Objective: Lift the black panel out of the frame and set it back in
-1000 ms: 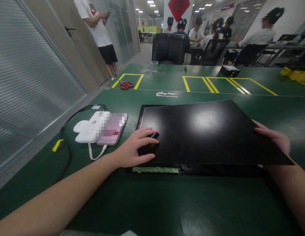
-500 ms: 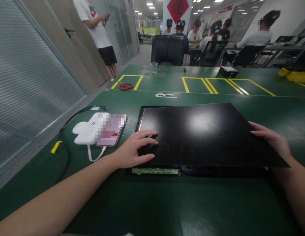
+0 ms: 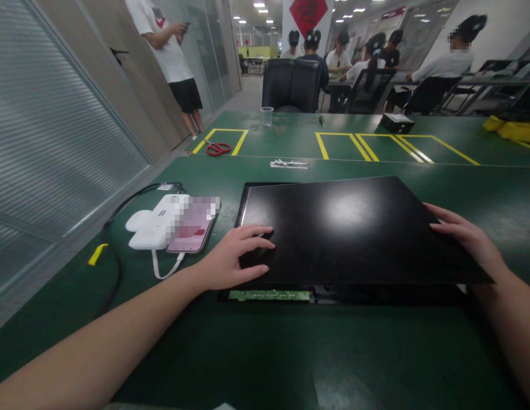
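A dark, glossy LCD screen panel (image 3: 354, 239) lies over a black frame (image 3: 384, 295), its right side tilted up above it. My right hand (image 3: 470, 236) grips the panel's right edge, fingers on top and the thumb side hidden beneath. On the panel's left end rests my left hand (image 3: 239, 256), open, its fingers spread. A green circuit board strip (image 3: 269, 295) shows along the near edge of the frame. Part of the frame's far left corner also sticks out past the panel.
Left of the panel are a phone (image 3: 194, 228), a white charger (image 3: 156, 228) and a black cable (image 3: 117, 267). Farther back lie red scissors (image 3: 217, 148), white scraps (image 3: 288, 164), a plastic cup (image 3: 266, 117) and a black box (image 3: 396, 122). Several people are in the background.
My right hand and the panel's right edge have shifted slightly left, and the panel's near right corner has come in a little. My left hand stays in place.
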Tool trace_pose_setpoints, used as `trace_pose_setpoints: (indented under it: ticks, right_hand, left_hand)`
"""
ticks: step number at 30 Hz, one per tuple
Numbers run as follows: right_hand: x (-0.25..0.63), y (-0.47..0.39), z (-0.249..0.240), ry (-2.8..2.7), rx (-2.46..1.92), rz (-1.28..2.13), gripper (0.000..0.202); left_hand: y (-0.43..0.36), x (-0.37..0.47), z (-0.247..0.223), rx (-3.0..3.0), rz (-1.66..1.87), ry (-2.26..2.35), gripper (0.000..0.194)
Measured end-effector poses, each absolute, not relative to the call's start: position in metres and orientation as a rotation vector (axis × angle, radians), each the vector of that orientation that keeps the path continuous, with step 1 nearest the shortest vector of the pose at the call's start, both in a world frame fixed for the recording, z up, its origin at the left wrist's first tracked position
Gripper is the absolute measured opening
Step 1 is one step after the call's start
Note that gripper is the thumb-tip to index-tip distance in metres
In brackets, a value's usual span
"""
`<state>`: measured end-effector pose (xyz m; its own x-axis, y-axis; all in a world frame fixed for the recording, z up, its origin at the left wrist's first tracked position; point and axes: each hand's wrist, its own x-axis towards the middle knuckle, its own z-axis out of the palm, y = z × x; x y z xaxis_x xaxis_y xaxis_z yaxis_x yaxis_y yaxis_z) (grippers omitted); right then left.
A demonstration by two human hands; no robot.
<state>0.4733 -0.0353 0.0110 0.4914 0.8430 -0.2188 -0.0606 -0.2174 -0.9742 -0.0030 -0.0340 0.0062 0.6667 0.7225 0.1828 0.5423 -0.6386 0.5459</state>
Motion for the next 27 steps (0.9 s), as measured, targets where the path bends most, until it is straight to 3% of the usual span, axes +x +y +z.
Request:
trace_pose_setpoints:
  ticks: [21,27]
  right_hand:
    - [0.465,-0.037,0.019,-0.656,-1.539,0.994,0.052]
    - [0.471,-0.037,0.013,-0.72,-1.634,0.947,0.062]
  left_hand:
    - [-0.034,-0.003,0.006,2.431,0.553,0.987,0.035]
    - [-0.034,-0.004,0.005,2.456,0.555,0.968,0.035]
